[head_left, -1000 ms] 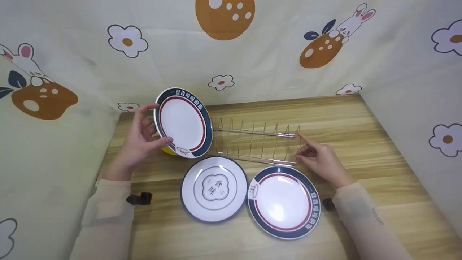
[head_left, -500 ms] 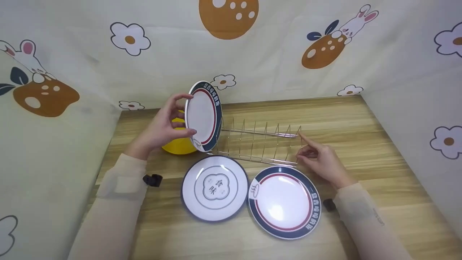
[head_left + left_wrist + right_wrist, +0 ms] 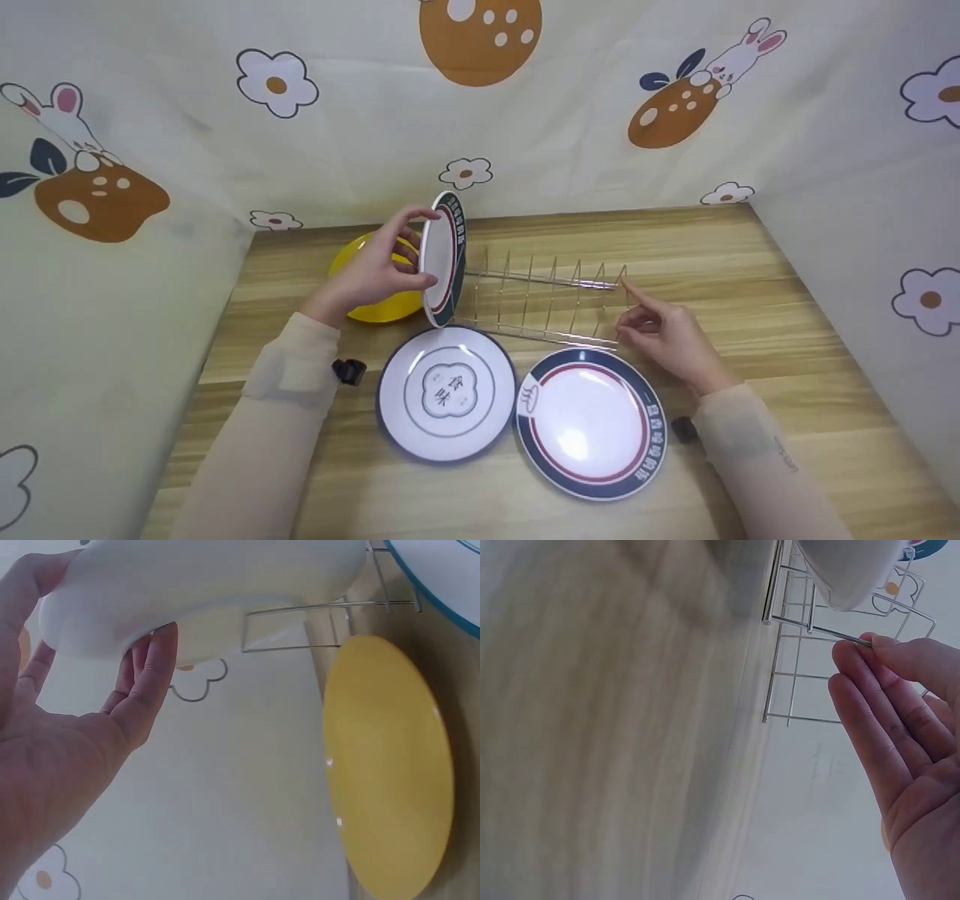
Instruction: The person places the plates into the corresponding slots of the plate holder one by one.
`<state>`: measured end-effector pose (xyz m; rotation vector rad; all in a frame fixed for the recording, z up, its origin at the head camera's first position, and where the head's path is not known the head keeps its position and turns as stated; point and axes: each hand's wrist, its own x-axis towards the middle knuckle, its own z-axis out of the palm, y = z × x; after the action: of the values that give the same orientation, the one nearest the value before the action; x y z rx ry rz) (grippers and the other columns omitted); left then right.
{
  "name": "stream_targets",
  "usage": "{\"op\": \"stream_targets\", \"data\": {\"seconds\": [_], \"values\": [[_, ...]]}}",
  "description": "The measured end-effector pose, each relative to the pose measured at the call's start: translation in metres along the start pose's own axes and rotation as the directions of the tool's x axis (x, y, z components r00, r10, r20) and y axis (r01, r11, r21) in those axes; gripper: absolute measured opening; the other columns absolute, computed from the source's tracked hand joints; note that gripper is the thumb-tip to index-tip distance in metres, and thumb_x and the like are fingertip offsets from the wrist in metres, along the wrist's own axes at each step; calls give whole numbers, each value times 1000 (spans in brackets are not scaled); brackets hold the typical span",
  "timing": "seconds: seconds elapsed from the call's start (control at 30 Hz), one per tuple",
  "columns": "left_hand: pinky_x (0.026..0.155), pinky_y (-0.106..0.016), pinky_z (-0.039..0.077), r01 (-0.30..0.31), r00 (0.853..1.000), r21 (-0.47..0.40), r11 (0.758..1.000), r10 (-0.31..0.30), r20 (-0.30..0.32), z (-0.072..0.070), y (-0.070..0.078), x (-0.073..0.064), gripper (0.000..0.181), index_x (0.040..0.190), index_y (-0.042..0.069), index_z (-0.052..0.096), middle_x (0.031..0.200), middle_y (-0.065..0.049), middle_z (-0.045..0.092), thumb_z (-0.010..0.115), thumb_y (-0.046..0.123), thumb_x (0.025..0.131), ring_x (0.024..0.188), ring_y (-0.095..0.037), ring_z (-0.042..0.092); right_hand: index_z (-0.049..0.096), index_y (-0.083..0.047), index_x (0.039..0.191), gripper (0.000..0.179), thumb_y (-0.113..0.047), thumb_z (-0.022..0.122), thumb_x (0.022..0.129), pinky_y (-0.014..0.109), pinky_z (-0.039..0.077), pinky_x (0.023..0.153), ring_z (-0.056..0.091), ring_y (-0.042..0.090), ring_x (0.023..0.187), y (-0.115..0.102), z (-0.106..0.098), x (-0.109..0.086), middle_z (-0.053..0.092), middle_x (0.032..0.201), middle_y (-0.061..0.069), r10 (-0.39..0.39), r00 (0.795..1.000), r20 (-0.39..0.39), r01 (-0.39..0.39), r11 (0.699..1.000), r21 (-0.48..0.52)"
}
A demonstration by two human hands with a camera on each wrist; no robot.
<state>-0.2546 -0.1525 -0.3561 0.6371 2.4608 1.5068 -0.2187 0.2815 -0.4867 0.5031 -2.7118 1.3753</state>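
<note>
A white plate with a dark blue border and red ring (image 3: 441, 262) stands nearly upright at the rack's left end. My left hand (image 3: 375, 266) grips its left rim, thumb and fingers apart along the edge. In the left wrist view the plate's pale underside (image 3: 217, 585) faces the camera, above the hand (image 3: 75, 735). The silver wire rack (image 3: 540, 337) lies along the table with its row of upright dividers. At its right end my right hand (image 3: 670, 337) touches the frame; in the right wrist view, thumb and fingertips pinch a wire (image 3: 840, 635).
A yellow plate (image 3: 386, 309) lies behind the left hand. In front of the rack are a white plate with a flower emblem (image 3: 450, 442) and a matching blue-bordered plate (image 3: 581, 442). Patterned cloth walls (image 3: 360, 150) enclose the wooden table (image 3: 787, 315).
My left hand has moved right with the plate and turned it from face-up tilt to almost edge-on at the rack. More of the yellow plate shows. The right hand stays at the rack's end.
</note>
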Motion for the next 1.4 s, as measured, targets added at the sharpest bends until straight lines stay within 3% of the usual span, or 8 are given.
{"op": "stream_targets", "data": {"seconds": [0.23, 0.43, 0.8, 1.0, 1.1, 1.17, 1.23, 1.4], "values": [[89, -40, 55, 28, 1000, 4, 1000, -28, -1, -2, -8, 4, 78, 143, 28, 35, 124, -19, 47, 76, 9, 79, 102, -36, 55, 36, -29, 147, 84, -4, 76, 78, 23, 56, 82, 69, 13, 89, -1, 0, 0, 72, 93, -1, 11, 1000, 11, -10, 1000, -4], [87, -40, 55, 40, 999, -41, 998, -40, -4, -4, -11, 7, 79, 144, 33, 35, 130, -17, 46, 76, 13, 80, 106, -36, 55, 36, -24, 148, 82, -5, 75, 79, 24, 56, 83, 69, 15, 90, -1, -1, 1, 72, 94, 1, 5, 1000, 22, -5, 1000, -4], [87, -32, 55, 23, 998, -107, 994, -29, -52, 0, -48, 17, 79, 142, 48, 37, 132, -7, 49, 78, 22, 80, 108, -29, 54, 37, -25, 147, 83, -1, 75, 78, 20, 55, 82, 69, 14, 90, 1, -1, 1, 72, 94, 4, 21, 1000, 10, -21, 999, 35], [90, -26, 54, 12, 998, -224, 975, -27, -65, -7, -50, 4, 80, 147, 38, 33, 133, -16, 50, 76, 22, 81, 115, -35, 54, 36, -29, 147, 84, -3, 76, 78, 20, 55, 83, 69, 12, 90, 2, 0, 1, 72, 94, -1, 40, 999, 10, -40, 999, 13], [91, -27, 54, 57, 991, -281, 958, -89, -103, -19, -53, -8, 77, 148, 34, 33, 136, -17, 48, 74, 22, 83, 118, -34, 53, 37, -27, 147, 83, -3, 75, 78, 20, 55, 83, 69, 12, 90, 2, 1, 1, 72, 94, -2, 34, 999, 13, -34, 999, 8], [92, -29, 54, 117, 975, -309, 944, -169, -148, -28, -60, -15, 71, 146, 30, 38, 137, -16, 48, 73, 23, 85, 118, -31, 53, 37, -26, 147, 83, -3, 75, 78, 21, 55, 83, 69, 12, 89, 1, 1, 1, 72, 94, -1, 23, 1000, 13, -23, 1000, 7], [95, -32, 53, 198, 943, -329, 923, -271, -195, -36, -73, -21, 65, 144, 25, 41, 137, -16, 47, 71, 23, 86, 118, -31, 54, 36, -28, 147, 83, -4, 75, 79, 21, 55, 83, 69, 13, 90, 1, 1, 2, 72, 94, 0, 20, 1000, 16, -20, 1000, 8], [98, -36, 50, 424, 815, -314, 850, -509, -278, -49, -114, -33, 59, 143, 12, 41, 137, -17, 46, 66, 24, 90, 115, -30, 54, 36, -30, 147, 83, -4, 75, 78, 22, 56, 83, 69, 13, 90, 4, 0, 0, 72, 94, 1, 8, 1000, 11, -8, 1000, -1]]}}
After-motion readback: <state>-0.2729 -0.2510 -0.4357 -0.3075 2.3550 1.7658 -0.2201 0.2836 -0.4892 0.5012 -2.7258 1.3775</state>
